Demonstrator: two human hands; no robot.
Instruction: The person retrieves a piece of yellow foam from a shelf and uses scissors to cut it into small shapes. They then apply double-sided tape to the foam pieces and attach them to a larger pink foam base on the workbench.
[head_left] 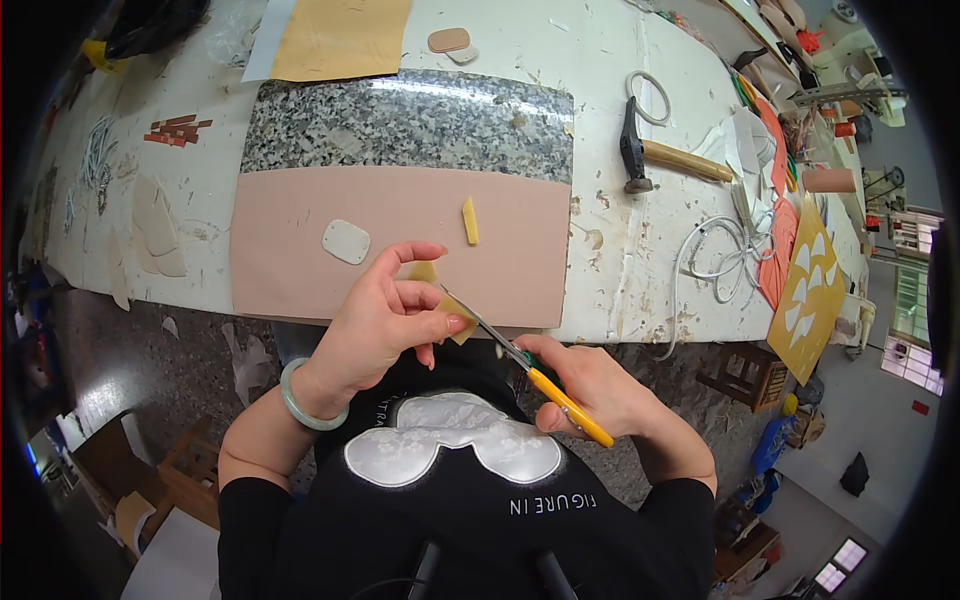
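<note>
My left hand point(385, 315), a pale bangle on its wrist, pinches a thin yellow piece point(462, 335) over the near edge of the pink board point(290, 250). Part of this piece is hidden by the fingers. Closed around yellow-handled scissors point(570, 405), my right hand point(590, 385) points their slim metal blades up and left. The blades reach the yellow piece near my left fingertips, and I cannot tell how far apart they are. A small yellow strip point(471, 221) and a rounded white patch point(346, 242) lie flat on the board.
Behind the pink board is a speckled stone slab point(400, 125). A hammer point(685, 160), a metal ring point(650, 98) and a coiled white cord point(725, 260) lie to the right. Reddish strips point(178, 131) are at left; a tan sheet point(340, 40) is at the back.
</note>
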